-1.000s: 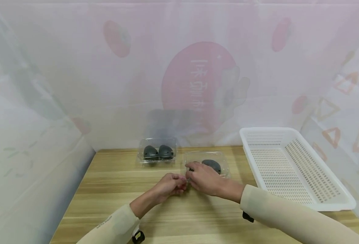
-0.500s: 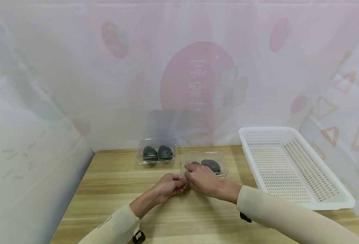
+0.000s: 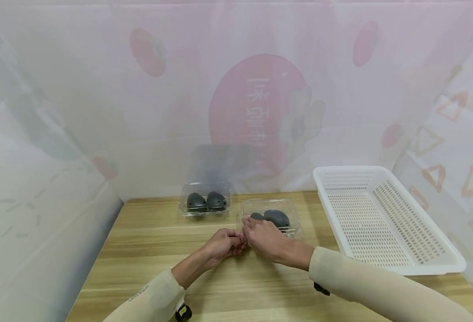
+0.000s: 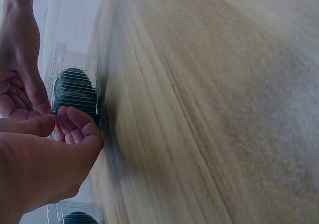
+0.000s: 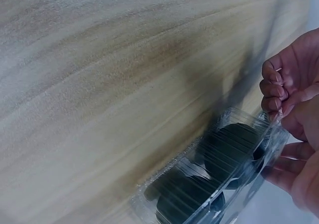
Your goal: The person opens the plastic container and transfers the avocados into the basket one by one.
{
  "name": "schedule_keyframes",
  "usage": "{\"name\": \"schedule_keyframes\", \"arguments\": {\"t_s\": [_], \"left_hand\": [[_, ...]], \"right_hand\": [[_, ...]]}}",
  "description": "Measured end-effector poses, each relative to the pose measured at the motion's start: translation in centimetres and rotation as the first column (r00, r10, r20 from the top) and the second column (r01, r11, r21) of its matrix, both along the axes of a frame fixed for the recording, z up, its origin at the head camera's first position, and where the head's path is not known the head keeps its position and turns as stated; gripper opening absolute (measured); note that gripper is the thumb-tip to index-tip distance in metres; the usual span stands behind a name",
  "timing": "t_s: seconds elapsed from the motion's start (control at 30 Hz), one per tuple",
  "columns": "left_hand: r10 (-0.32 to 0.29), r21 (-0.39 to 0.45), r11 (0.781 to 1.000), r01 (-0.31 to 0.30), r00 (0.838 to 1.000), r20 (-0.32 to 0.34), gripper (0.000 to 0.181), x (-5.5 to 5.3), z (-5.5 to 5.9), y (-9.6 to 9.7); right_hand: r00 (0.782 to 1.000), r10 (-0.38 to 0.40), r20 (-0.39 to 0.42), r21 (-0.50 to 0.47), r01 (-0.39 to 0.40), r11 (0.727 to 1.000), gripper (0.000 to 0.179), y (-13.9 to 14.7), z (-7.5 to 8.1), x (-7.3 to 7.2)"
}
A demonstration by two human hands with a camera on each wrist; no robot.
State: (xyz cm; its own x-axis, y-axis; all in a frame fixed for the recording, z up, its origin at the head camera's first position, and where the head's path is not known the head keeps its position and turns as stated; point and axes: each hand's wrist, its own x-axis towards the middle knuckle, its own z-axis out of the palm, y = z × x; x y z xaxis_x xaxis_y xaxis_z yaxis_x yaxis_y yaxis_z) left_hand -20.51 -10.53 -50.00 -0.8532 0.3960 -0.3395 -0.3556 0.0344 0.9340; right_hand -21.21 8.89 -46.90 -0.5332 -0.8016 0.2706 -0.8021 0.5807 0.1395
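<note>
A clear plastic clamshell box [image 3: 286, 206] stands on the wooden table, holding two dark, egg-shaped pieces that look like avocados [image 3: 276, 218]. My left hand [image 3: 225, 245] pinches the box's near left corner between thumb and fingers. Right beside it, my right hand [image 3: 268, 239] grips the same corner, its fingers partly covering the smaller-looking avocado. In the right wrist view, fingers of the right hand [image 5: 304, 129] lie along the box's clear side [image 5: 219, 184]. The left wrist view shows the fingertips of both hands meeting at the box edge [image 4: 77, 87].
Farther left at the back stands a second clamshell box [image 3: 196, 188], also with two dark avocados [image 3: 216, 201]. A white slotted plastic basket [image 3: 365, 228] sits on the right. A printed curtain [image 3: 160, 134] closes off the back and sides.
The right hand has shifted slightly toward the person and left, uncovering more of the left avocado. The left hand stays at the box corner.
</note>
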Motion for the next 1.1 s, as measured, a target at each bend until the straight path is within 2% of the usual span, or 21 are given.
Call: {"name": "schedule_keyframes", "arguments": {"t_s": [0.27, 0.4, 0.57, 0.67, 0.9, 1.1], "left_hand": [[-0.027, -0.002, 1.0, 0.027, 1.0, -0.007, 0.018, -0.1, -0.2, 0.1], [-0.046, -0.008, 0.999, 0.046, 0.999, -0.018, 0.019, -0.1, -0.1, 0.1], [-0.058, -0.024, 0.998, 0.058, 0.998, -0.018, 0.019, -0.2, -0.1, 0.1], [-0.061, -0.031, 0.998, 0.061, 0.998, -0.017, 0.019, -0.2, -0.1, 0.0], [-0.079, -0.035, 0.996, 0.078, 0.997, -0.02, 0.019, -0.1, -0.1, -0.2], [-0.094, -0.055, 0.994, 0.091, 0.995, -0.039, 0.021, -0.1, -0.1, -0.2]], "right_hand": [[1.0, -0.001, -0.029, 0.003, 0.001, 1.0, 0.011, 0.0, -0.2, 0.1], [0.999, -0.029, -0.036, -0.002, 0.029, 1.0, 0.014, -0.1, 0.0, -0.1], [0.997, -0.054, 0.049, -0.035, 0.055, 0.998, 0.011, -0.1, 0.0, 0.0], [0.996, -0.052, 0.068, -0.059, 0.056, 0.997, 0.011, 0.0, 0.0, 0.1], [0.991, -0.008, 0.133, -0.127, 0.025, 0.992, 0.007, 0.5, -0.1, 0.1], [0.978, -0.018, 0.21, -0.111, 0.042, 0.993, 0.035, 1.5, 0.0, 0.3]]}}
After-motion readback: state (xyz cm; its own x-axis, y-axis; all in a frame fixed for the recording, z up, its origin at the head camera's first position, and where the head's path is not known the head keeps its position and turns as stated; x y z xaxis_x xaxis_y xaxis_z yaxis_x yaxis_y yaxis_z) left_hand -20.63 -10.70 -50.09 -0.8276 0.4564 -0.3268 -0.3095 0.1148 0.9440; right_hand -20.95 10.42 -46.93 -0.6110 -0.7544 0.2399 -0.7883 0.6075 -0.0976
